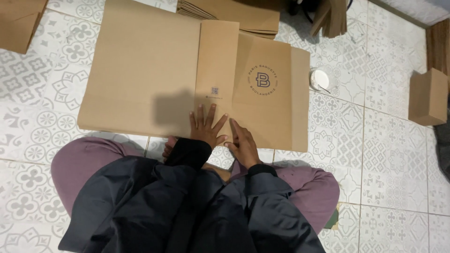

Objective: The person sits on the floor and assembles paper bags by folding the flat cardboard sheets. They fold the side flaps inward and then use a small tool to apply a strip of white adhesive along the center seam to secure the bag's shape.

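Note:
A large flat brown cardboard sheet (pixel 145 70) lies on the patterned tile floor in front of my crossed legs. A folded flap runs down its middle, and a round dark printed mark sits on its right part. My left hand (pixel 205 126) rests flat on the sheet's near edge with fingers spread. My right hand (pixel 243 143) presses on the same edge just to the right, fingers together and pointing up-left. Neither hand grips anything.
A stack of flat cardboard sheets (pixel 239 16) lies beyond the sheet. A small closed brown box (pixel 427 96) stands at the right. A small white round lid or dish (pixel 319 79) sits by the sheet's right edge. More cardboard (pixel 18 21) lies top left.

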